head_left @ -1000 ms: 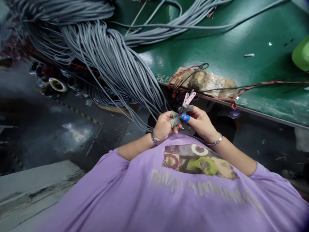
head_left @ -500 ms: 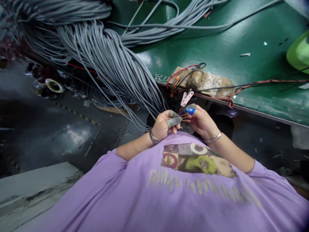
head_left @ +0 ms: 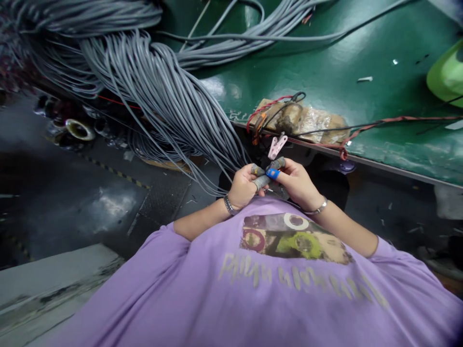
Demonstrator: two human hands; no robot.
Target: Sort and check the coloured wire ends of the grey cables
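In front of my chest, my left hand (head_left: 243,187) is closed, with grey finger cots on thumb and forefinger, pinching the thin coloured wires of a cable. My right hand (head_left: 299,184) is closed too, its fingertips meeting the left ones at those wires. It wears a grey cot and a blue band on the thumb. The fingers cover nearly all of the wires. A pink clip (head_left: 278,147) sits just above my fingertips, by the bench edge. Many grey cables (head_left: 188,101) hang in a thick bundle to the left of my hands.
The green bench (head_left: 383,101) runs across the top. At its edge lies a plastic-wrapped cardboard piece (head_left: 325,120) with a brown lump and red and black cords. A lime-green object (head_left: 446,77) stands far right. Tape-like rolls (head_left: 79,129) lie at left.
My right hand has moved left until its fingertips meet my left ones, covering the coloured wire ends seen between them before. My left hand has hardly moved.
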